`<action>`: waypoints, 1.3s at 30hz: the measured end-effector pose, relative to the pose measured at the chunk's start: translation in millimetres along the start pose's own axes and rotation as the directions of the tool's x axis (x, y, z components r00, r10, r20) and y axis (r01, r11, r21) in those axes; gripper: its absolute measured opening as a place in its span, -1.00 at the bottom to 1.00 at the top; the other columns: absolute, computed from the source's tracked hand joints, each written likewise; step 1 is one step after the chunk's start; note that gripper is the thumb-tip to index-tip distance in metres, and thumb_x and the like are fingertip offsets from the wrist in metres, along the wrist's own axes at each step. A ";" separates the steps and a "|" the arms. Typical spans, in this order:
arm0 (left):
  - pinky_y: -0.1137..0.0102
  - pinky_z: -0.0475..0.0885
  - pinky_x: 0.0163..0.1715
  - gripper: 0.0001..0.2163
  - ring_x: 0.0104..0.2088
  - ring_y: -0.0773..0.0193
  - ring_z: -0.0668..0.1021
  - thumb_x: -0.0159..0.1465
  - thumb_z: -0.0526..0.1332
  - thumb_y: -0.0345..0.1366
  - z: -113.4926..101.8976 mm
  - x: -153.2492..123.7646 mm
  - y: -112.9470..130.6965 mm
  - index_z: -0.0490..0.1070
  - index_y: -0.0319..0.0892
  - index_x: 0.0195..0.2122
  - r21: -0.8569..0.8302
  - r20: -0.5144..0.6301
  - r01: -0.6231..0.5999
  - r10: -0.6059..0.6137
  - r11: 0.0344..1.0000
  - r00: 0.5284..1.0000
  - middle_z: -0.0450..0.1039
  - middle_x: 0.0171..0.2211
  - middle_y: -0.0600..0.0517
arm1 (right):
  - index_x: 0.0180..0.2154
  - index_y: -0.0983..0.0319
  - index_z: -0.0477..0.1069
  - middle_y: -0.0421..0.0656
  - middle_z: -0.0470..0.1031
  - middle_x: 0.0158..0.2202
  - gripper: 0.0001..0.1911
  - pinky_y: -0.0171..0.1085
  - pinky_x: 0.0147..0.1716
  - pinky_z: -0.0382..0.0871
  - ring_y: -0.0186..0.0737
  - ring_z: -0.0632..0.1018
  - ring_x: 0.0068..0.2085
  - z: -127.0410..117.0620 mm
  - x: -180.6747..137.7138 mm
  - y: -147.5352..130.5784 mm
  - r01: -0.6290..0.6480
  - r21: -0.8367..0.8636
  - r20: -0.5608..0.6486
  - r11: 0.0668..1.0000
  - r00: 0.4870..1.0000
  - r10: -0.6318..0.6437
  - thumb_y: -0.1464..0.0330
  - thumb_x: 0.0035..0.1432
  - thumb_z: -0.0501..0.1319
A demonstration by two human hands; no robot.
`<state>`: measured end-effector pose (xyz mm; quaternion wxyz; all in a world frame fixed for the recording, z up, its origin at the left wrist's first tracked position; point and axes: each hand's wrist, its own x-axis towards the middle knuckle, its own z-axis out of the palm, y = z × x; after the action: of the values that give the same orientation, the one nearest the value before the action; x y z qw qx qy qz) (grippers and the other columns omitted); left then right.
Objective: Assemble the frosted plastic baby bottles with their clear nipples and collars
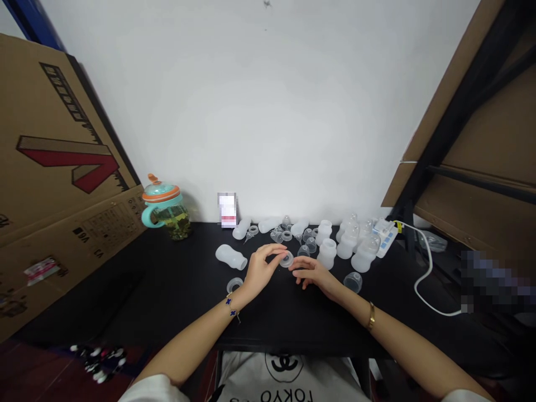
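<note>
Between the thumb and fingers of my left hand (262, 269) is a small translucent bottle ring (287, 259); whether a nipple sits in it I cannot make out. My right hand (315, 274) is just right of it, fingers apart and slightly bent, holding nothing visible. Left of my hands a white baby bottle (230, 257) lies on its side. Near my left wrist another translucent ring (235, 285) rests on the black table (276, 318). A clear cap (353, 282) lies beyond my right wrist. Behind my right hand stands an open bottle (326, 254).
Several capped bottles (365, 254) stand at the right, beside a white power strip (386, 239) with a cable. Clear caps (310, 244) and bottles lie along the wall. A lidded tea jug (167, 212) stands at the back left, near a large cardboard box (54, 184).
</note>
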<state>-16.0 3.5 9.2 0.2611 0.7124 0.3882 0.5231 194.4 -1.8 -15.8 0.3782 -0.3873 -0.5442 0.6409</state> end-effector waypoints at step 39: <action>0.32 0.47 -0.14 -0.89 -0.25 0.18 0.65 0.25 0.32 -0.20 1.0 -1.3 4.7 0.51 -0.11 -0.28 -0.057 0.016 0.042 -0.042 0.997 0.999 0.63 -0.29 0.04 | -0.11 0.17 0.50 -0.17 0.53 -0.19 -0.51 -0.38 -0.53 0.41 -0.36 0.53 -0.42 -2.0 2.7 4.8 -0.012 -0.009 0.013 1.000 1.000 0.013 0.22 -0.11 0.50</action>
<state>-14.0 -0.1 11.8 0.2952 0.7003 0.3860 0.5230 194.8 0.8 -21.0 0.3689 -0.3883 -0.5471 0.6433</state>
